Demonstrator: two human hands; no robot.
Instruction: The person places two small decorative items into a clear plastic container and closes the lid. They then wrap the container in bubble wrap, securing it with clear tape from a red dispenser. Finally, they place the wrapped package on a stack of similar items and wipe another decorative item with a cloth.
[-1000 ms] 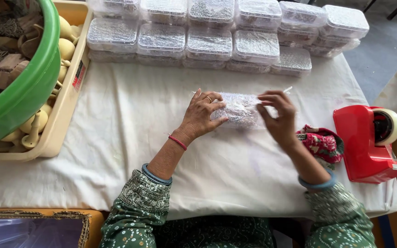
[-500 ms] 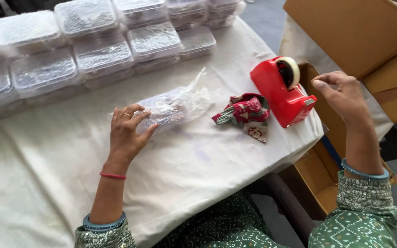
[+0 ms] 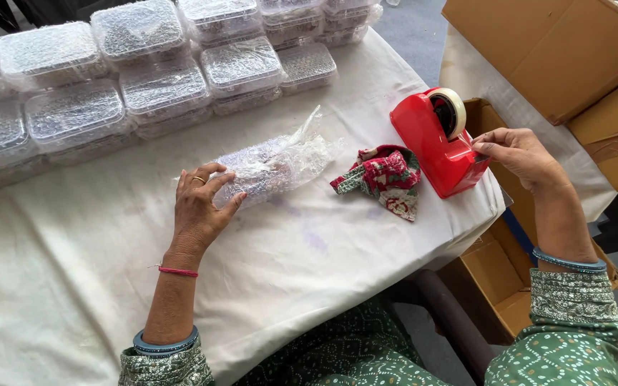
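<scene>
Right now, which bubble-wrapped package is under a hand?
The loose bubble-wrapped package in mid-table, under the left hand; the others sit stacked at the far edge, untouched.

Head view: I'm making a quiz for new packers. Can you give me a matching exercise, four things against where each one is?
Things:
1. bubble-wrapped bundle
2. tape dispenser
3. patterned cloth
4. wrapped boxes

Places:
A. stacked in rows at the far side of the table
B. under the left hand
C. at the table's right edge, by the right hand
D. between the bundle and the dispenser

Pairs: 1-B, 2-C, 3-D, 4-A
</scene>
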